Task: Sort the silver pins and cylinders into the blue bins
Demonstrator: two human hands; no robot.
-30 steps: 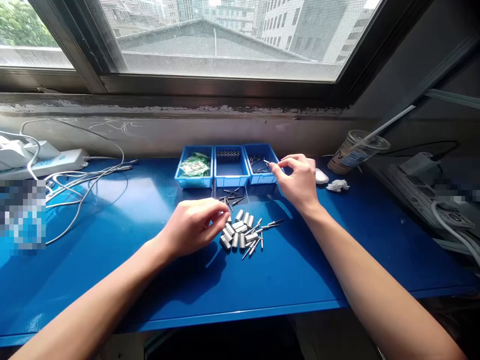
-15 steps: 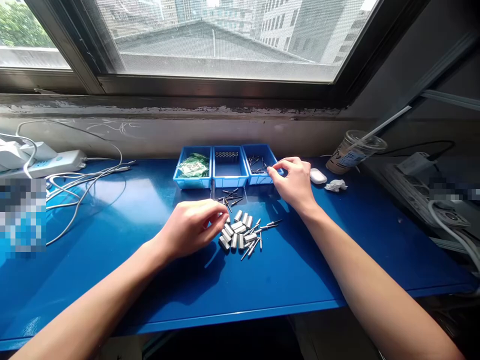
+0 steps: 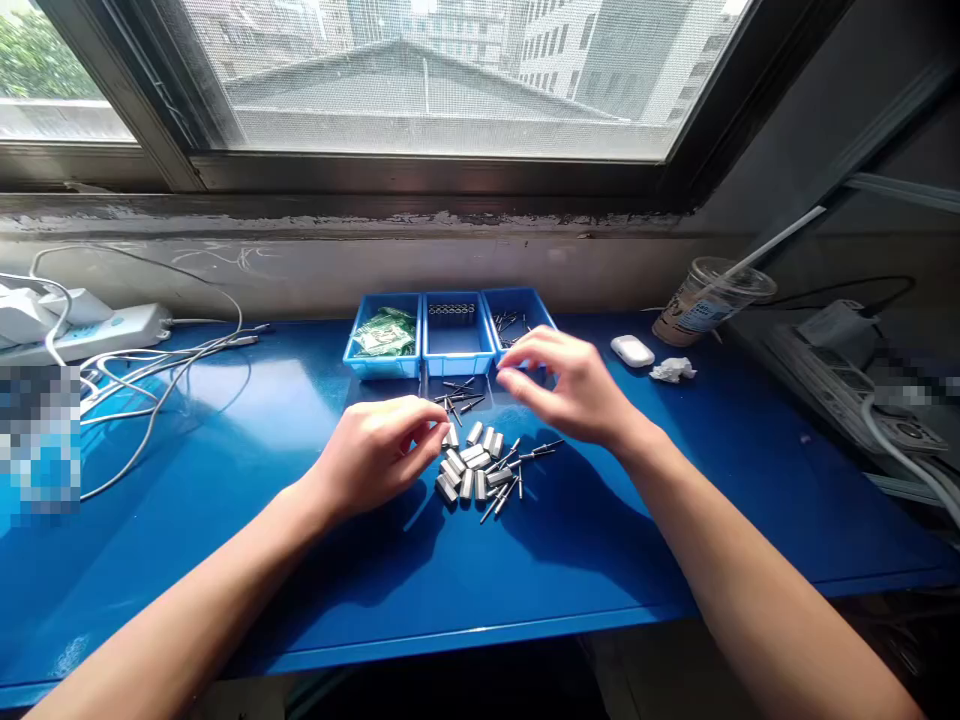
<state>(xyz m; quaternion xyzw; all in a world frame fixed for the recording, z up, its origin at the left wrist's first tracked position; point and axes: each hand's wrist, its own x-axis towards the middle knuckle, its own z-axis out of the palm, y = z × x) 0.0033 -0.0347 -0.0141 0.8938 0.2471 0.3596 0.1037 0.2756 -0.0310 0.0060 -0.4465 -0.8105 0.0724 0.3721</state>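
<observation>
My left hand (image 3: 382, 452) rests at the left side of a pile of silvery hexagonal standoffs (image 3: 474, 456). Its thumb and fingertips are closed together beside one standoff; whether something is between them is hidden. Over the table, in front of the right blue bin (image 3: 517, 298), hovers my right hand (image 3: 566, 385), thumb and fingers apart, with nothing visible in them. Blind rivets (image 3: 504, 497) lie along the pile's right side, and several more dark rivets (image 3: 459, 395) lie behind it. The right bin also contains dark rivets (image 3: 510, 325), partly covered by my right hand.
The left bin (image 3: 352, 360) contains green-and-white packets (image 3: 386, 333); the middle bin (image 3: 459, 363) has small metal rings or nuts (image 3: 451, 309) along its back. Cables (image 3: 161, 380) and a power strip (image 3: 112, 330) lie left. A white case (image 3: 632, 350), crumpled tissue (image 3: 673, 370) and plastic cup (image 3: 709, 305) stand right.
My right hand has moved from the right bin's front corner leftward and toward me, and its fingers have spread. My left hand stays nearly in place.
</observation>
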